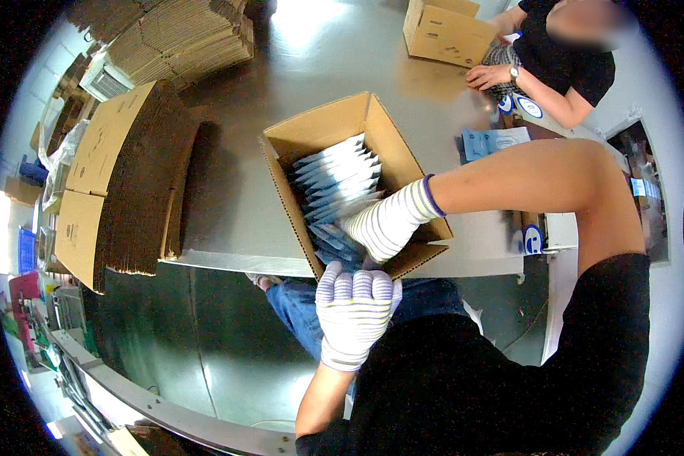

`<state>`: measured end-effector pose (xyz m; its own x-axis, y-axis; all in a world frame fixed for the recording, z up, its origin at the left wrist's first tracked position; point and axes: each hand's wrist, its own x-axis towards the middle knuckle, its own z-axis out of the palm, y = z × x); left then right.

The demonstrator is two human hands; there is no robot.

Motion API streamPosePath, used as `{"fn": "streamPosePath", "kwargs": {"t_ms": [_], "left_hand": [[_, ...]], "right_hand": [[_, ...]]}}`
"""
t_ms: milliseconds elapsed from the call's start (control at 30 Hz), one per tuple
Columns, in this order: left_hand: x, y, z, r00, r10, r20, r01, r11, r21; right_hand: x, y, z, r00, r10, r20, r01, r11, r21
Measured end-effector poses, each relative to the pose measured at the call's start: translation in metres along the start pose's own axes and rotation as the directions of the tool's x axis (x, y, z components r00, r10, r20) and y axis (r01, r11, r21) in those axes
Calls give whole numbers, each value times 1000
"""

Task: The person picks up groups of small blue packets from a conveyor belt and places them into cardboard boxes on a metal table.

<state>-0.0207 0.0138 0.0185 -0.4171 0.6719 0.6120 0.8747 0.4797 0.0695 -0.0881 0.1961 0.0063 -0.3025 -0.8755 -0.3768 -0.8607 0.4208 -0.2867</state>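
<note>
An open cardboard box (406, 156) stands at the near edge of the table, holding a row of silvery-blue flat pouches (338, 176) set on edge, one behind another. My left hand (355, 315), in a white striped knit glove, curls its fingers over the box's near wall. From the right, my right hand (391, 226), gloved the same way, reaches down into the near part of the box. It touches the nearest pouches; its fingertips are hidden among them, so whether it grips one does not show.
Flattened cartons (133, 182) stand stacked on the table (232, 220) to the left, with more bundles (182, 45) behind. Across the table at the right, a co-worker's hand (490, 76) is near another open box (447, 34). A blue pouch (485, 143) lies beyond my right forearm.
</note>
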Motion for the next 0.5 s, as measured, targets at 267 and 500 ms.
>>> {"fn": "streamPosePath", "kwargs": {"t_ms": [267, 500], "left_hand": [[-3, 1, 2, 1000, -1, -1, 1, 1000, 15], [-6, -1, 7, 995, 25, -102, -26, 1000, -11]], "right_hand": [[5, 16, -1, 996, 66, 56, -73, 988, 135], [8, -14, -40, 929, 370, 27, -367, 906, 209]]}}
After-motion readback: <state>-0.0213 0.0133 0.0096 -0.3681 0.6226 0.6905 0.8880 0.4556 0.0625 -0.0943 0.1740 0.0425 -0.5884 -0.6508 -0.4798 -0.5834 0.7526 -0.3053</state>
